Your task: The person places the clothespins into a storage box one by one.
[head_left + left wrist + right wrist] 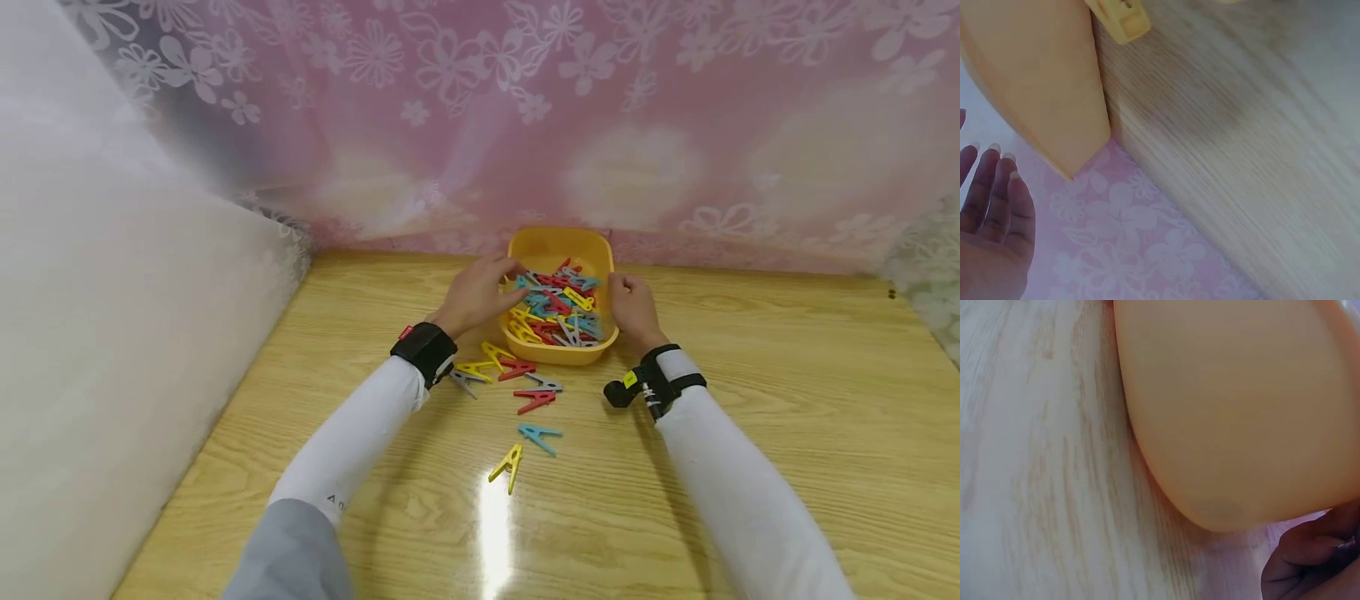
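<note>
A yellow plastic basin (558, 356) stands on the table near the back wall, with a heap of red, yellow, blue and grey clothespins (577, 298) inside. My left hand (480, 293) is at its left rim, thumb and fingers spread apart over the edge with nothing between them. In the left wrist view those fingers (999, 194) are loosely bent beside the basin wall (1041, 75). On the opposite side, my right hand (632, 307) grips the right rim with curled fingers. The right wrist view shows its folded fingers (1310, 547) by the basin's outer wall (1229, 412).
In front of the basin several loose clothespins lie on the wooden table (787, 433), among them a blue one (538, 436) and a yellow one (507, 465). A pink flowered cloth (480, 167) hangs right behind the basin. A white wall (150, 292) bounds the left side.
</note>
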A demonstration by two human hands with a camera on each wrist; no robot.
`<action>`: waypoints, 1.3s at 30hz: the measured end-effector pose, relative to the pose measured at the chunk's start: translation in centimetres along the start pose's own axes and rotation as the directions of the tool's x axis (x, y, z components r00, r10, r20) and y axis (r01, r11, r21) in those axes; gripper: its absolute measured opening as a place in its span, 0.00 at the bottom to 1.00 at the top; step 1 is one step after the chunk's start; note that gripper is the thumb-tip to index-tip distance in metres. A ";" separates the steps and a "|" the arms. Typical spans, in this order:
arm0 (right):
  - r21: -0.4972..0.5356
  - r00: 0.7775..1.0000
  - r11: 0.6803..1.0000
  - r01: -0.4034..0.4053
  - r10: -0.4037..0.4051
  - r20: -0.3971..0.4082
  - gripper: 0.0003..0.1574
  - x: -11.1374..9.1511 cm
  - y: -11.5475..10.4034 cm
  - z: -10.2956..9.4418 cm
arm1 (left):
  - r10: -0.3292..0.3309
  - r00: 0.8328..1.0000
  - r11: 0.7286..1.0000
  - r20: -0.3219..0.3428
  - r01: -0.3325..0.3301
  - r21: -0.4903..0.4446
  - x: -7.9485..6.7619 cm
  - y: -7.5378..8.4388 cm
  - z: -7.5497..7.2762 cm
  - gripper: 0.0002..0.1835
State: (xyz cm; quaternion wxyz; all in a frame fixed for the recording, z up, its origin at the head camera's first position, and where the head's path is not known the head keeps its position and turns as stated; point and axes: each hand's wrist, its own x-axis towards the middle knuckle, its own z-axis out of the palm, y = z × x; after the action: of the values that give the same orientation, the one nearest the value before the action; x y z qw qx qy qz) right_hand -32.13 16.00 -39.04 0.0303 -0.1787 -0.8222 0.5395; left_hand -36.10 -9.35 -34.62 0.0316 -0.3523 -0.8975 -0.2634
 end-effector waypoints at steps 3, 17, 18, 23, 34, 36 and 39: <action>-0.016 1.000 1.000 -0.003 0.003 0.004 0.37 0.0 0.1 0.1 | 0.019 1.000 1.000 -0.021 -0.019 -0.012 -1.2 -0.2 -0.4 0.17; -0.006 1.000 1.000 0.016 -0.016 0.014 0.39 0.0 -0.1 -0.1 | 0.073 0.995 0.995 -0.065 -0.069 0.070 -8.6 1.1 -1.0 0.10; -0.005 1.000 1.000 0.015 -0.015 0.014 0.39 0.0 0.0 -0.1 | 0.063 0.997 0.994 -0.033 -0.060 0.088 -9.2 1.4 -0.8 0.11; 0.001 1.000 1.000 0.008 -0.008 0.025 0.40 0.1 0.2 -0.1 | -0.024 0.984 0.987 0.176 -0.004 0.159 -12.2 2.9 0.3 0.18; 0.044 1.000 0.999 -0.015 0.014 0.026 0.39 0.3 -0.1 0.0 | -0.154 0.898 0.974 0.413 0.067 0.218 -16.4 6.2 2.1 0.29; 0.045 0.999 0.999 -0.028 0.027 0.030 0.39 0.3 -0.1 0.0 | -0.160 0.894 0.971 0.418 0.068 0.228 -16.8 6.5 2.5 0.28; 0.044 0.999 0.998 -0.041 0.040 0.037 0.38 0.2 -0.1 0.1 | -0.158 0.893 0.970 0.422 0.059 0.237 -17.2 6.6 2.9 0.23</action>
State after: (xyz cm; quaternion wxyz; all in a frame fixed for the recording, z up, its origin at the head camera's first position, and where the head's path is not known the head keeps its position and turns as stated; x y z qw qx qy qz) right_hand -32.36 15.95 -38.97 0.0085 -0.1848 -0.8065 0.5616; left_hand -18.56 -14.43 -38.29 -0.1474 -0.3458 -0.9233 -0.0790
